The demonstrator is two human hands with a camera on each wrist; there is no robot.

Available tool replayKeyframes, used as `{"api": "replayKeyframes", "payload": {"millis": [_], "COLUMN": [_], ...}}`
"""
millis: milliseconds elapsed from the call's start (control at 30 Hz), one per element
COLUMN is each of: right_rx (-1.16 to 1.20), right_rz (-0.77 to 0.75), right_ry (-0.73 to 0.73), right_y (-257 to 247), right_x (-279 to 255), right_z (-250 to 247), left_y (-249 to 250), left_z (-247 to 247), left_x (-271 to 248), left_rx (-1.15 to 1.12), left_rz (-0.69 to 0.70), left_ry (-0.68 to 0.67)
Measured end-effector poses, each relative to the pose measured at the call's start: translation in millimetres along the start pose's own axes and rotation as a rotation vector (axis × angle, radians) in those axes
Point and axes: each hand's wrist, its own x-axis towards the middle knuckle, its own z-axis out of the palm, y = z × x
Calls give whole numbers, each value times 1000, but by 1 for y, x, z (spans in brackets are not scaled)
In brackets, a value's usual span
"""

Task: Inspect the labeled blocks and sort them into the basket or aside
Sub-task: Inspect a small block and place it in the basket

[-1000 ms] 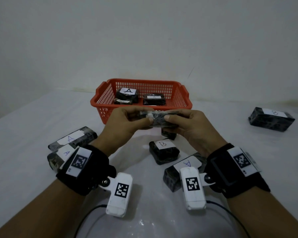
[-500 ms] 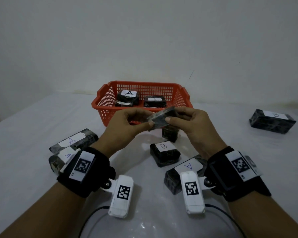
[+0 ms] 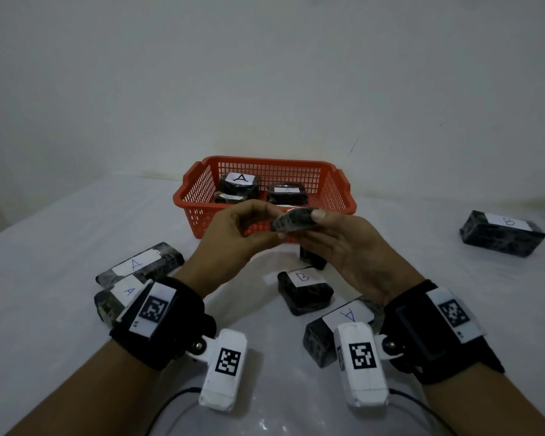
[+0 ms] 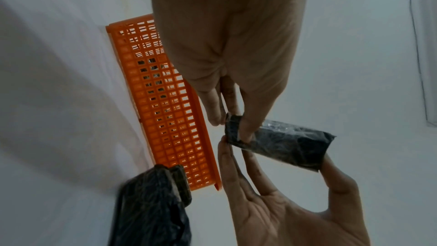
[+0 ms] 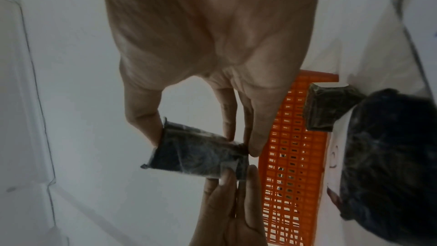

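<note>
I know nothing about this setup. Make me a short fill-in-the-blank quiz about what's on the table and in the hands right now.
1. Both hands, left hand and right hand, hold one dark ____ between them.
2. The basket behind the hands is ____ in colour.
3. The top block in the basket carries the letter ____.
4. The lone block far to the right carries the letter ____.

Missing words: block; red; A; B

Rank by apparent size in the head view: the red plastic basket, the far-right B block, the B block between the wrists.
1. Red plastic basket, clearly largest.
2. Dark wrapped far-right B block.
3. Dark wrapped centre B block, shorter, though it sits nearer.
</note>
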Motion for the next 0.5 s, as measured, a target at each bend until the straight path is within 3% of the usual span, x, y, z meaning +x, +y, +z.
{"api": "replayKeyframes", "payload": {"millis": [167, 333, 500], "right_rx": [-124, -155, -193], "right_rz": [-62, -12, -45], "right_ry": [73, 48, 32], "right_y": [7, 6, 5], "right_x": [2, 2, 0], "right_z": [-4, -2, -1], "left_y": [2, 7, 10], "left_z": [0, 2, 2], "left_x": [-1, -2, -4], "left_rx": [-77, -69, -78], "left_rz": [-136, -98, -133], "left_ry": [-173, -99, -170]}}
